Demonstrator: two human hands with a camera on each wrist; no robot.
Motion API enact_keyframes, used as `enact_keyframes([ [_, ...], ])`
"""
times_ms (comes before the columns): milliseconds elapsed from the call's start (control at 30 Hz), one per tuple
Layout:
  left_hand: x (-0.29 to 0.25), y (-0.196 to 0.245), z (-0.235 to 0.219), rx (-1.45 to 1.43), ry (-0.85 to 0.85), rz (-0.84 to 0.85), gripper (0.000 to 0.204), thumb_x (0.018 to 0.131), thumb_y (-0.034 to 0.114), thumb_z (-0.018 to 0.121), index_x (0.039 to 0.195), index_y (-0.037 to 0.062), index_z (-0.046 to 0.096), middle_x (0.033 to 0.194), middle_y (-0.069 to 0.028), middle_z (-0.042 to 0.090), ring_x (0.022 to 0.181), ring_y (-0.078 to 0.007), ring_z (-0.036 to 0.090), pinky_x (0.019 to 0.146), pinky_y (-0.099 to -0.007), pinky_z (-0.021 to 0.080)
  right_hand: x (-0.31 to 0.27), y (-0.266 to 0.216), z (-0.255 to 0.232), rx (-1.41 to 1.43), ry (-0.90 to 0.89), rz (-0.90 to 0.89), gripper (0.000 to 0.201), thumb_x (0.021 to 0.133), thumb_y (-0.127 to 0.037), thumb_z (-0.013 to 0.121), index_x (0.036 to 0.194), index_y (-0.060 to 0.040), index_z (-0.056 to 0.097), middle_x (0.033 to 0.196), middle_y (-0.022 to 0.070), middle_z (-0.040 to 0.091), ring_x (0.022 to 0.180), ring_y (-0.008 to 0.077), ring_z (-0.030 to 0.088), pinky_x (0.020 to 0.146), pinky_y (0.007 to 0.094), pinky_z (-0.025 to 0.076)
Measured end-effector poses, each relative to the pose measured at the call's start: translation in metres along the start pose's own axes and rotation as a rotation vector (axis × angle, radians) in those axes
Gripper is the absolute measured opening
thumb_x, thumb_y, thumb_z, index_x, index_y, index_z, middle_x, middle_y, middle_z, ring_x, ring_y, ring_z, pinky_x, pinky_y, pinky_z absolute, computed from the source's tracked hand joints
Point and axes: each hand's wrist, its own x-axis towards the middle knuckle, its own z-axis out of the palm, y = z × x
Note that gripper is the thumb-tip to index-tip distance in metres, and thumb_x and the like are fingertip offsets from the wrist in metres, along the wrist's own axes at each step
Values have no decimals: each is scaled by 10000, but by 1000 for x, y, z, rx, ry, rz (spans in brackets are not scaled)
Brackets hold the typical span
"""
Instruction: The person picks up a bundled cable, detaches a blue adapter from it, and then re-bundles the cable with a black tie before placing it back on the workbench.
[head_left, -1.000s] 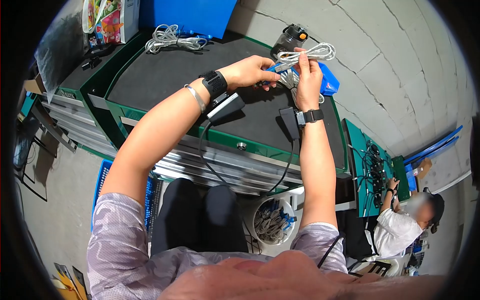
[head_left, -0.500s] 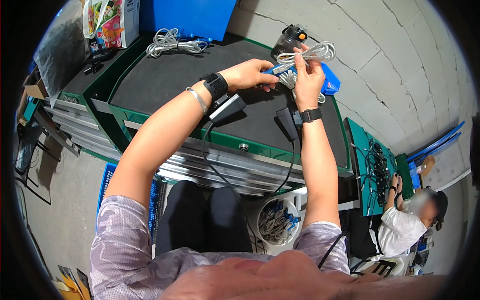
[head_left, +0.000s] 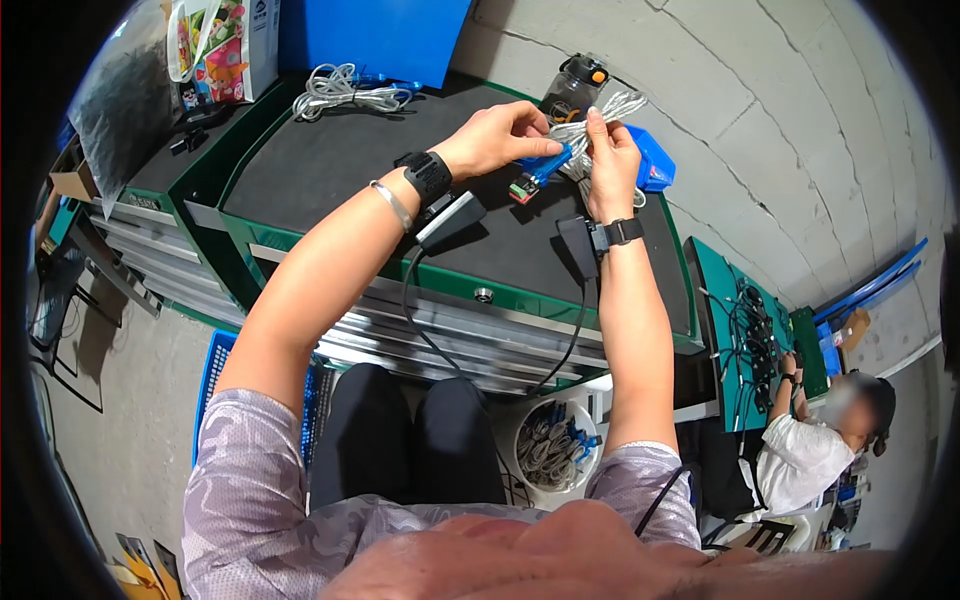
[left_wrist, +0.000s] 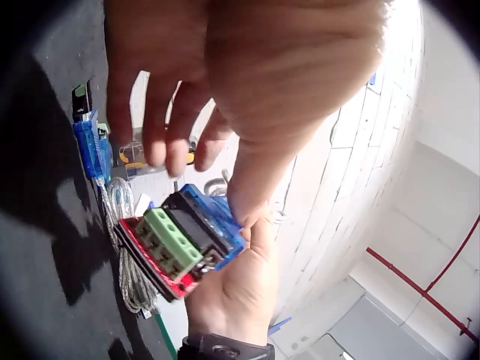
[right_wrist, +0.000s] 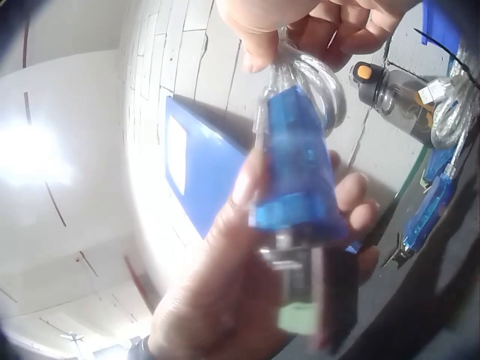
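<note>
My left hand (head_left: 500, 140) pinches the blue plastic connector (head_left: 553, 166) of a cable between thumb and fingers. A red board with a green screw terminal block (left_wrist: 171, 241) sticks out from its end, toward the viewer in the head view. My right hand (head_left: 612, 168) grips the clear-silver coiled cable (head_left: 622, 106), thumb across the loops. In the right wrist view the coil (right_wrist: 311, 79) hangs from my right fingers just above the connector (right_wrist: 296, 161). Another coiled cable (left_wrist: 133, 277) with a blue connector (left_wrist: 91, 146) lies on the dark mat beyond the hands.
A dark bottle (head_left: 574, 90) and a blue bin (head_left: 652, 160) stand behind my right hand. At the back left lies a cable bundle (head_left: 345, 92) beside a blue panel (head_left: 375, 40). A bucket (head_left: 522, 440) of cables stands below. Another person (head_left: 800, 450) works at right.
The connector has swung out from behind my left fingers, its terminal end now showing toward the viewer. In my right hand the coil has tilted and shifted a little to the left.
</note>
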Motion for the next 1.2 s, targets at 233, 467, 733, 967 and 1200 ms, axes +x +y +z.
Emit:
enact_keyframes([
  [233,-3,12,-6,1,43,-101,308,947,311,596,916,5,622,745,13,591,725,-71,536,676,-227,446,-2,2,4,185,-107,171,321,909,-328,667,937,-11,625,818,1,606,690,47,513,597,213,392],
  [467,2,1,-6,-374,-58,-157,335,990,326,515,824,50,609,685,48,520,646,-48,460,621,-198,380,-5,-3,8,231,-117,211,345,918,-351,648,919,-8,610,793,8,593,651,62,524,574,209,408],
  [733,-5,7,-8,-237,-72,-296,599,908,645,451,986,74,616,849,7,583,779,-83,531,746,-298,438,1,3,0,59,76,102,356,902,-359,671,763,-45,575,653,-30,504,571,50,417,515,227,325],
  [967,-7,11,-6,-276,-207,-440,606,904,667,431,964,88,602,860,-22,642,779,-84,604,811,-297,494,8,3,-7,169,228,14,356,914,-363,653,730,-73,562,619,-52,454,557,48,369,509,230,297],
  [1200,-4,2,-8,-248,-161,-375,531,938,580,471,823,77,595,706,30,520,653,-66,516,723,-272,490,6,-3,-6,483,68,323,245,910,-329,659,902,-91,599,799,-13,598,699,85,545,598,243,412],
])
